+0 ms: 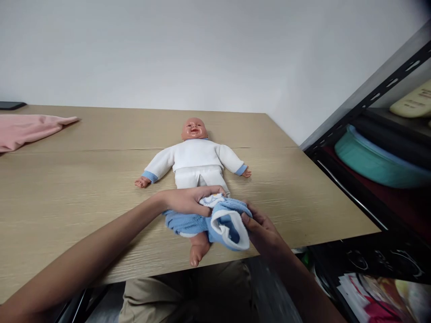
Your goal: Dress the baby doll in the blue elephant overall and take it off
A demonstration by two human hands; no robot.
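A baby doll (198,154) in a white top with blue cuffs lies on its back on the wooden table (101,179), head away from me. Blue towelling pants (227,206) with white hems are bunched around its legs. One bare foot (198,251) pokes out of the left leg opening; the other foot is hidden. My left hand (191,199) lies across the doll's thighs, its fingers and thumb closed on the pants' upper fabric. My right hand (262,226) grips the right pant leg near its white-edged opening, thumb on the rim.
A pink cloth (33,130) lies at the left, with a dark flat object (11,106) behind it. On the right, a black metal shelf (357,112) holds a teal basin (377,161) and a cream bottle (414,101). The table's front edge runs just beyond the doll's foot.
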